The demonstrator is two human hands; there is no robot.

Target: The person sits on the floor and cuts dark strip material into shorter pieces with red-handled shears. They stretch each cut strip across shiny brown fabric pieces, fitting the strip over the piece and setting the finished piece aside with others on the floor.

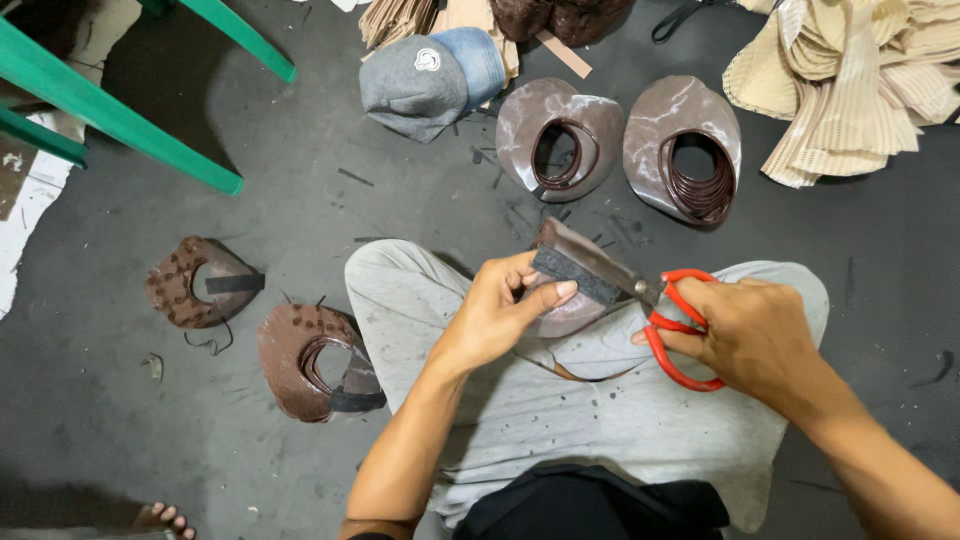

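On the dark floor [300, 230], two brown visors [560, 140] lie near the top edge, just beside a grey cap [415, 85] and a pile of cream cloth [850, 80]. Two spotted brown visors [310, 360] lie by the left knee. Green chair legs [120, 120] cross the top left corner. The person sits cross-legged in grey trousers [560, 410]. Over the lap, the left hand [495, 310] pinches a brown visor piece [575, 285] with a black strap, thumb on top. The right hand [750, 335] grips red scissors [680, 330], fingers through the handles, blades reaching onto the strap.
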